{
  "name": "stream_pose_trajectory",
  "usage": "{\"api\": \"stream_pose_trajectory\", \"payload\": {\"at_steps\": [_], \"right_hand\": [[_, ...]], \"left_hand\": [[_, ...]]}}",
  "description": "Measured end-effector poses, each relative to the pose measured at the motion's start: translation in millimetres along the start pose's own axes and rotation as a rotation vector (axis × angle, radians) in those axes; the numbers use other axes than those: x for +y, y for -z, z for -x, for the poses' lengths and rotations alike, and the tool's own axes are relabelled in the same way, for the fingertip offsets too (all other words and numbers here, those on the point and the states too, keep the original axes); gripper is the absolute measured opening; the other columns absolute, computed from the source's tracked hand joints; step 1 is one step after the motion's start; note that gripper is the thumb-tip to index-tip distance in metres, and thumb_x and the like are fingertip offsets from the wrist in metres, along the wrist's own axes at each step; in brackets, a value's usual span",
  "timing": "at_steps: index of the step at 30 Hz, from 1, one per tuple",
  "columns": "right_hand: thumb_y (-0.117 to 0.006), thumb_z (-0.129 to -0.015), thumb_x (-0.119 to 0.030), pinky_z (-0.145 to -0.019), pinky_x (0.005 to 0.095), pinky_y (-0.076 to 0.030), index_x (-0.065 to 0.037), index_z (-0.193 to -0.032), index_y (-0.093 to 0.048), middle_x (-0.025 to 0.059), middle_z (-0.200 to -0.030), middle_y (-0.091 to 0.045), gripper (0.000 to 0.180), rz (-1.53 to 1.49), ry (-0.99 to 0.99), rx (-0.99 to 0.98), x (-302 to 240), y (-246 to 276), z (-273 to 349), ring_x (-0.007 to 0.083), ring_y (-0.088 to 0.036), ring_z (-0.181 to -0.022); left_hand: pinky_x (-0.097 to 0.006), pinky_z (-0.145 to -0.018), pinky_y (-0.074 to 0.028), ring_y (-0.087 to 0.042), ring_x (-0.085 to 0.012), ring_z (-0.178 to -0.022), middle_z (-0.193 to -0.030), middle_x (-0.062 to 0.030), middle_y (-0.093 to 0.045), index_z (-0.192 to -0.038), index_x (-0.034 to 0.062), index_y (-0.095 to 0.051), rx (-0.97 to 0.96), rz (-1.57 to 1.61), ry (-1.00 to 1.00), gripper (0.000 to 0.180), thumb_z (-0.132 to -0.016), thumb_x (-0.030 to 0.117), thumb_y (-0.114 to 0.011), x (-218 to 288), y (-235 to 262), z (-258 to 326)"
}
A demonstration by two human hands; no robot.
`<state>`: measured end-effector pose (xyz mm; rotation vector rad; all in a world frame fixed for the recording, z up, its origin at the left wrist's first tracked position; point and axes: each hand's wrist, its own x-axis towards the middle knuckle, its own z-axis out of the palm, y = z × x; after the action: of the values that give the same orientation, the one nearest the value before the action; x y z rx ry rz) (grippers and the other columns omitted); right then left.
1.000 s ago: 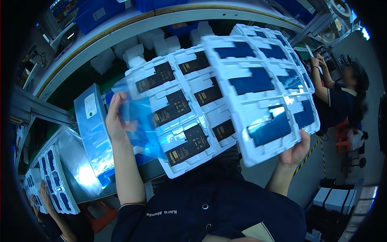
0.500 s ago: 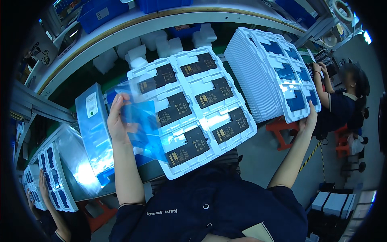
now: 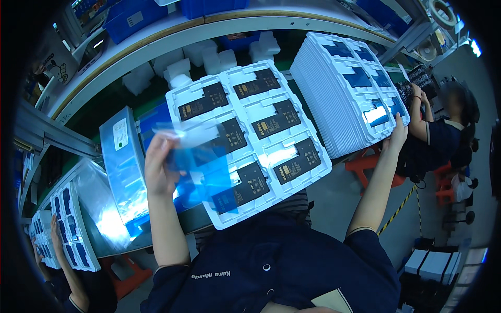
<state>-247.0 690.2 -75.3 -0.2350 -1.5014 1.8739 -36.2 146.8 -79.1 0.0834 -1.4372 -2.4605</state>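
Note:
My left hand (image 3: 160, 166) pinches a thin, see-through blue film (image 3: 206, 169), which hangs over the left side of a white plastic tray (image 3: 249, 159). In the tray's six-sided-off pockets lie several black L-shaped phone batteries (image 3: 276, 119) with gold print; the film partly veils those on the left. At the right stands a tall stack of white trays (image 3: 319, 101). My right hand (image 3: 395, 136) grips the near right corner of the top tray (image 3: 360, 140), whose pockets hold dark blue L-shaped pieces. That tray lies tilted along the stack's top.
Left of the tray sits a pile of clear film sheets (image 3: 122, 167) with a white label. White foam pieces (image 3: 211, 60) lie beneath the shelf (image 3: 261, 22), which carries blue bins (image 3: 128, 23). Co-workers sit at both sides, near red stools (image 3: 365, 169).
My right hand and the top tray have moved up and left, closer in line with the stack. My left hand has carried the blue film slightly right and down over the tray.

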Motion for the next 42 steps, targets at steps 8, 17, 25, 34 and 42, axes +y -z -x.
{"api": "stream_pose_trajectory", "payload": {"at_steps": [8, 17, 25, 34, 42], "right_hand": [[-0.067, -0.084, -0.017, -0.073, 0.0271, -0.050, 0.002, -0.117, -0.049, 0.0123, -0.108, -0.059, 0.042, 0.161, -0.099, 0.068, -16.5, 3.5, 14.2, 0.0156, -0.061, -0.090], [-0.072, -0.077, -0.012, -0.100, 0.0392, -0.036, 0.000, -0.140, -0.030, 0.0211, -0.135, -0.045, 0.077, -0.195, -0.160, -1.300, -91.4, -106.0, 281.8, 0.0284, -0.049, -0.119], [-0.053, -0.077, 0.006, -0.086, 0.0320, -0.049, 0.000, -0.099, -0.069, 0.0240, -0.121, -0.056, 0.028, -0.254, 0.050, -1.601, -66.8, -124.3, 325.1, 0.0286, -0.061, -0.104], [-0.055, -0.089, -0.006, -0.096, 0.0339, -0.043, 0.005, -0.138, -0.031, 0.0244, -0.123, -0.054, 0.056, -0.448, -0.834, -1.331, -78.2, -116.8, 336.5, 0.0274, -0.055, -0.113], [-0.072, -0.075, 0.001, -0.070, 0.0251, -0.051, 0.005, -0.091, -0.068, 0.0148, -0.086, -0.069, 0.017, -0.061, -0.526, -1.546, -79.6, -111.3, 325.6, 0.0163, -0.066, -0.076]], "left_hand": [[-0.026, -0.050, -0.048, -0.058, -0.0175, -0.063, -0.087, -0.0150, -0.060, -0.100, -0.0012, -0.052, -0.175, -0.044, 0.051, 0.021, -0.091, 0.018, -0.051, 9.6, -4.2, 63.1], [-0.025, -0.074, -0.052, -0.059, -0.0160, -0.101, -0.114, -0.0108, -0.057, -0.117, -0.0028, -0.051, -0.132, -0.191, 0.059, 0.025, -0.092, 0.001, -0.050, 20.0, -28.7, 95.8], [-0.033, -0.091, -0.044, -0.061, -0.0271, -0.100, -0.106, -0.0209, -0.063, -0.120, -0.0075, -0.048, -0.161, -0.080, 0.205, 0.087, -0.085, 0.071, -0.035, 23.6, -16.6, 108.3], [-0.023, -0.071, -0.049, -0.065, -0.0121, -0.077, -0.084, -0.0091, -0.068, -0.105, -0.0037, -0.060, -0.061, -0.582, 0.021, 0.032, -0.078, 0.007, -0.072, 13.6, -27.1, 121.5], [-0.028, -0.064, -0.052, -0.068, -0.0241, -0.071, -0.079, -0.0117, -0.069, -0.088, -0.0017, -0.068, -0.148, -0.585, -0.215, 0.019, -0.070, 0.001, -0.073, 8.3, -29.9, 124.9]]}}
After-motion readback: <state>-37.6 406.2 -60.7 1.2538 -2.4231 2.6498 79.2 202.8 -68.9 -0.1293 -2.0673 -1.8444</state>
